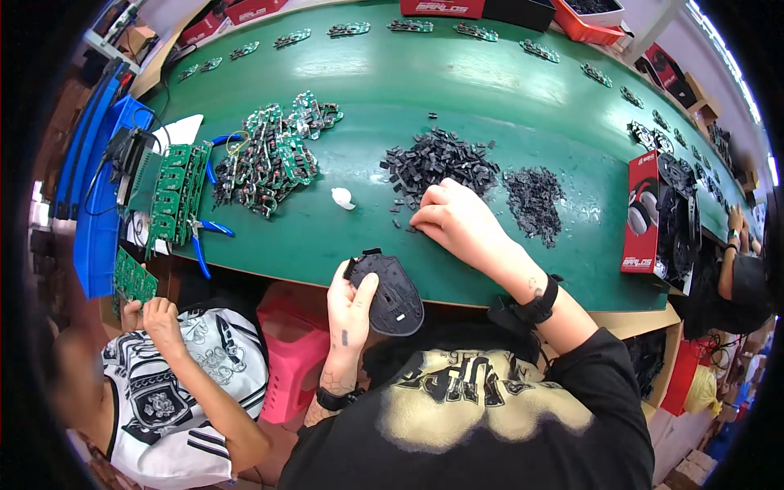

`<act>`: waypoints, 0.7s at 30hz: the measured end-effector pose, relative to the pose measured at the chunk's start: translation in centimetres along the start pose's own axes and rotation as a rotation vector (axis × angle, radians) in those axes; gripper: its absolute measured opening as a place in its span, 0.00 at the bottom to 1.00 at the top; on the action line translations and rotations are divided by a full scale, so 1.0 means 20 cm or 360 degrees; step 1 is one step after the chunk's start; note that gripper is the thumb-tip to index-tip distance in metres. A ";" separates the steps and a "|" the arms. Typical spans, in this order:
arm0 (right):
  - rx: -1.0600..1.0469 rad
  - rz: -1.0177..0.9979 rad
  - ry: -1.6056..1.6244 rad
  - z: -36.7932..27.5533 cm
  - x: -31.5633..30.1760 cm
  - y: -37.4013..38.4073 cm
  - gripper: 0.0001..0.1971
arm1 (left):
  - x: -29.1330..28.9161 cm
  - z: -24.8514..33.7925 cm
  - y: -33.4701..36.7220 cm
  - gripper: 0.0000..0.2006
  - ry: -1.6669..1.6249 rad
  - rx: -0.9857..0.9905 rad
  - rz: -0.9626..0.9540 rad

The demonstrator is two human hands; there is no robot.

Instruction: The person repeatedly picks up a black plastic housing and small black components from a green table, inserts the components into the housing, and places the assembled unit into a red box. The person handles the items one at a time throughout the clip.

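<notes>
One black mouse shell (390, 304) in hand, two heaps of small pieces on the table (359, 237)

The left hand (347, 302) clamps the shell at the table's near edge, its thumb over the slotted face and the other fingers mostly hidden behind. The right hand (453, 219) reaches to the near side of the heap of black rectangular pieces (441, 159), thumb and fingertips drawn close; whether they pinch a piece, I cannot tell.

Judging by how things lie, this shell is partway through its handling. Plenty seems left: the heap of rectangular pieces is large, and neither hand touches the heap of finer black pieces (533, 204) to its right. Black parts (679, 204) crowd the red box (641, 216) farther right, though none can be told as finished or unfinished. Piled circuit boards (273, 155) lie to the left, well apart from both hands.
</notes>
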State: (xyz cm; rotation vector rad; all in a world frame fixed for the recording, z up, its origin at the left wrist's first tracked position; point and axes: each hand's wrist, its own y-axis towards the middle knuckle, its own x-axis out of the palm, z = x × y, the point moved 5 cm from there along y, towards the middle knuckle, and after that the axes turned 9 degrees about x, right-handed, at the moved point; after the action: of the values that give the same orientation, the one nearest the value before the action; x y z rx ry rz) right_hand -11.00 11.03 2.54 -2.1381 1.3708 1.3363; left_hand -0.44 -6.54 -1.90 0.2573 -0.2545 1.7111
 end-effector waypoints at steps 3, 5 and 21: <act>-0.0035 -0.0016 -0.0133 -0.02 -0.03 0.00 0.04 | 0.00 -0.01 0.02 0.19 0.0010 -0.0015 -0.0001; -0.0038 0.0034 -0.0206 -0.05 -0.05 0.00 0.02 | 0.02 0.00 0.03 0.20 0.0069 -0.0009 -0.0008; 0.0693 0.0528 0.0910 0.12 -0.35 -0.47 0.05 | 0.60 0.07 0.10 0.28 0.0333 0.0313 -0.0543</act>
State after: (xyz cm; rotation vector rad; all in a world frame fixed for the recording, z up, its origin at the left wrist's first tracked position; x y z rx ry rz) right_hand -5.39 21.47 4.74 -2.1129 2.0738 0.4247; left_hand -4.29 3.92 3.08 0.2480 0.1092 1.4102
